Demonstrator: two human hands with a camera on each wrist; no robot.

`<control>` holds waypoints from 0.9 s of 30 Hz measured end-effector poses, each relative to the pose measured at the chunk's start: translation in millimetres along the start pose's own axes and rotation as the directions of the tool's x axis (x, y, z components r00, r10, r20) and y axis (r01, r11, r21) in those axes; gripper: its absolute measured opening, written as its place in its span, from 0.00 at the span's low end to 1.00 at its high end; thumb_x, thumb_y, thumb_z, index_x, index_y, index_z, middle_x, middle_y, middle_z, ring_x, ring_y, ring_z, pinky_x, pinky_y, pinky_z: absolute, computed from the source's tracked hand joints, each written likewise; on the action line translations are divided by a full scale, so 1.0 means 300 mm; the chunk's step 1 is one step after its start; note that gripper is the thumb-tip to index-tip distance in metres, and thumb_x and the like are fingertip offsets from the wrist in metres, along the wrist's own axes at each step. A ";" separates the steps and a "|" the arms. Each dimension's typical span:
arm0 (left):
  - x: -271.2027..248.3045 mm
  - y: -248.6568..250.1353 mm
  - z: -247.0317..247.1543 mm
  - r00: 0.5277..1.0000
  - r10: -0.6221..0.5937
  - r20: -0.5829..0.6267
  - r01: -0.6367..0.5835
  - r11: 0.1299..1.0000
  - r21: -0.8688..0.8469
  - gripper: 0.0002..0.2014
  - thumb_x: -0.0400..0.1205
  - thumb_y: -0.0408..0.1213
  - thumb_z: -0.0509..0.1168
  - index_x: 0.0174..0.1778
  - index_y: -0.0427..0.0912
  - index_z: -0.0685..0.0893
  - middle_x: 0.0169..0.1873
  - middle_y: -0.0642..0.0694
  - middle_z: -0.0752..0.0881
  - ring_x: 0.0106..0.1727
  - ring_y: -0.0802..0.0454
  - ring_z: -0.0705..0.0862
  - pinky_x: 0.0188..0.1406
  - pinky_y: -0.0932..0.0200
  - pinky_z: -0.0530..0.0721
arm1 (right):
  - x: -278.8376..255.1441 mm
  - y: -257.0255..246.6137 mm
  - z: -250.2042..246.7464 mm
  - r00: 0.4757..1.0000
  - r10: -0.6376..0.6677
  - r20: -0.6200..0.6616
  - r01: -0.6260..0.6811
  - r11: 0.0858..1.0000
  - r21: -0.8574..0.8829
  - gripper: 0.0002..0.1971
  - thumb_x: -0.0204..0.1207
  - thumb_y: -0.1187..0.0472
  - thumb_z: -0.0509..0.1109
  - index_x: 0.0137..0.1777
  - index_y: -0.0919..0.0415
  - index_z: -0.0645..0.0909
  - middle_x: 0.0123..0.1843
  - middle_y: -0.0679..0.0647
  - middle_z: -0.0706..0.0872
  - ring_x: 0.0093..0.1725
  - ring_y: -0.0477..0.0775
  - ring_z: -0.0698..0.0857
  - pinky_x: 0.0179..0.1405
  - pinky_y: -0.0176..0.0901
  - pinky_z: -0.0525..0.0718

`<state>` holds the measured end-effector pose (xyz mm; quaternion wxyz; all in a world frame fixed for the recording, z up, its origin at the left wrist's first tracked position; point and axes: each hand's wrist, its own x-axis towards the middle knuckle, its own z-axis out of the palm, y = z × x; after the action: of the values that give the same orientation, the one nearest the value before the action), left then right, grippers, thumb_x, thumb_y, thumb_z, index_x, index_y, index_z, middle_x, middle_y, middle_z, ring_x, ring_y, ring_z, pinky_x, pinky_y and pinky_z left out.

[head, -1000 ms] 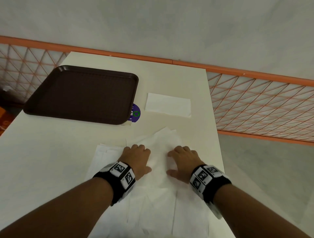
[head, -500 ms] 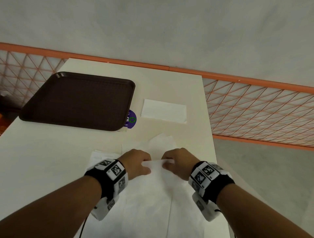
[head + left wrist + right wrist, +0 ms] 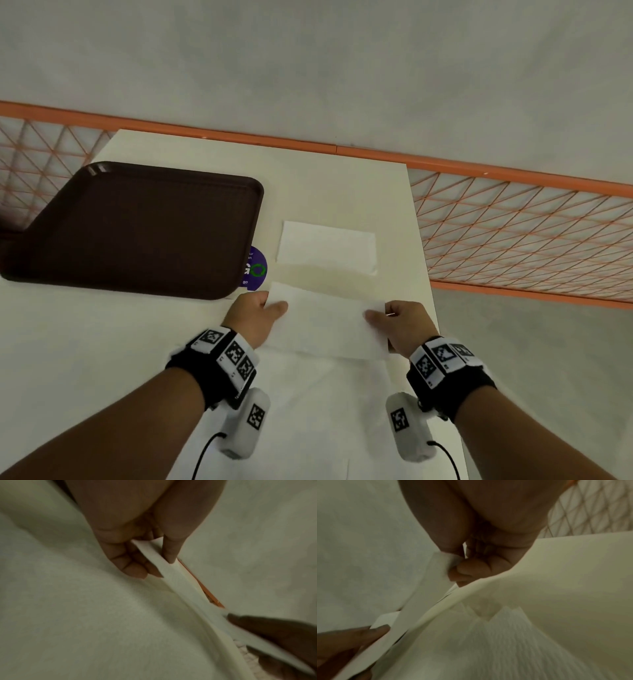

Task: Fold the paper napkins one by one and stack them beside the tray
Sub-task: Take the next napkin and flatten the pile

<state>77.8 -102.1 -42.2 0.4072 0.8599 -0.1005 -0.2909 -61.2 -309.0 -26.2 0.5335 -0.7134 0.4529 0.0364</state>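
Note:
I hold a folded white paper napkin [image 3: 329, 322] just above the table, stretched between both hands. My left hand [image 3: 263, 308] pinches its left end between thumb and fingers [image 3: 135, 569]. My right hand [image 3: 394, 317] pinches the right end the same way [image 3: 462, 573]. A folded napkin [image 3: 327, 246] lies flat on the table just beyond, to the right of the dark brown tray [image 3: 137, 229]. More unfolded napkins [image 3: 318, 411] are spread on the table under my wrists.
A purple round sticker [image 3: 257, 269] shows at the tray's near right corner. The cream table [image 3: 68, 359] ends close to my right hand at its right edge [image 3: 433, 308]. An orange lattice railing [image 3: 513, 233] runs behind and right of the table.
Both hands came off the flat napkin pile, took the napkin by its two ends, moved apart and carried it forward toward the folded napkin by the tray.

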 end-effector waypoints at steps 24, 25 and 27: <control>0.498 0.201 0.047 0.981 0.067 -0.184 0.037 0.860 0.508 0.19 0.85 0.54 0.57 0.36 0.44 0.67 0.36 0.46 0.76 0.38 0.44 0.76 0.35 0.53 0.73 | 0.520 -0.221 -0.027 0.965 -0.123 -0.231 0.041 0.943 -0.331 0.12 0.76 0.50 0.73 0.51 0.57 0.86 0.46 0.55 0.88 0.47 0.57 0.83 0.44 0.41 0.76; 0.501 0.205 0.043 0.979 0.069 -0.190 0.041 0.854 0.519 0.18 0.84 0.55 0.57 0.39 0.43 0.69 0.37 0.46 0.77 0.39 0.44 0.76 0.35 0.53 0.74 | 0.520 -0.221 -0.029 0.965 -0.118 -0.236 0.033 0.942 -0.335 0.11 0.76 0.49 0.73 0.51 0.56 0.85 0.47 0.55 0.88 0.47 0.57 0.84 0.44 0.41 0.76; 0.505 0.211 0.034 0.976 0.069 -0.207 0.051 0.851 0.523 0.17 0.84 0.55 0.58 0.44 0.42 0.74 0.42 0.45 0.81 0.43 0.43 0.79 0.38 0.52 0.76 | 0.520 -0.219 -0.029 0.966 -0.094 -0.240 0.004 0.936 -0.352 0.10 0.75 0.48 0.73 0.48 0.55 0.83 0.46 0.55 0.88 0.47 0.58 0.85 0.44 0.42 0.77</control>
<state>198.6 -211.8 -62.4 0.1668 0.9645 -0.1349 -0.1543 71.8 -409.3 -58.2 0.3374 -0.8065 0.4854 0.0111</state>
